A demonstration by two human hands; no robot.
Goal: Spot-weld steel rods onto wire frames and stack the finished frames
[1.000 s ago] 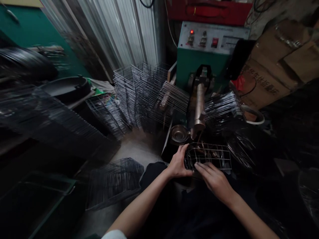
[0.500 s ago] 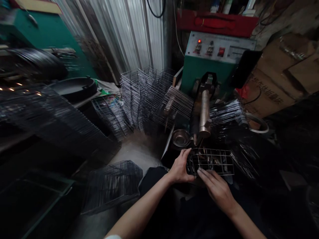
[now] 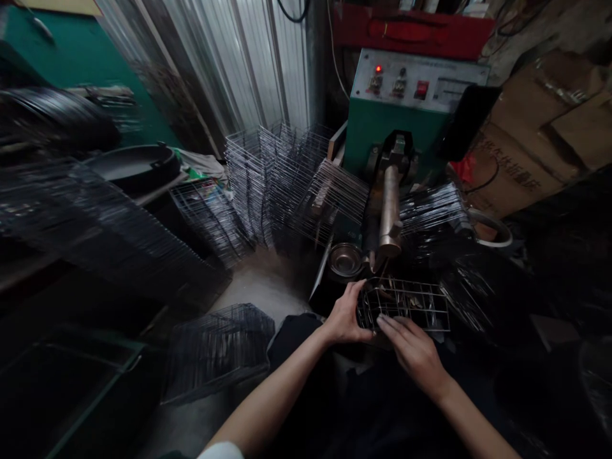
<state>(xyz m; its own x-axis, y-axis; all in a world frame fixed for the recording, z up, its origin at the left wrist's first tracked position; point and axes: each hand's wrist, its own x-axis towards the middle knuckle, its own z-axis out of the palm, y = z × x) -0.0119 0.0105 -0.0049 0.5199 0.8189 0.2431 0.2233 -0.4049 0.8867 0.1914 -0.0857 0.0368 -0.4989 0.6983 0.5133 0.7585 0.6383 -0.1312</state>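
Observation:
A small wire basket [image 3: 425, 307] lies below the electrode of a green spot-welding machine [image 3: 399, 111]. My left hand [image 3: 345, 317] grips the basket's left end, thumb at the near edge and fingers at the far corner. Along the near edge my right hand [image 3: 415, 352] is closed on the wires, its fingertips close to the left thumb; whether a separate wire is pinched there is too small to tell. The machine's metal electrode arm [image 3: 391, 207] reaches down just beyond the basket. A round metal dish [image 3: 345, 260] sits left of the electrode tip.
Stacked wire baskets [image 3: 258, 182] stand left of the machine, with another stack [image 3: 217, 350] on the floor. Loose wire rods [image 3: 433, 207] lie to its right. Cardboard boxes [image 3: 530, 140] are piled at the right, and a black round pan [image 3: 134, 166] rests at the left.
The whole view has shifted slightly, so most things sit a little higher and further left. Both hands keep nearly the same hold on the wire basket.

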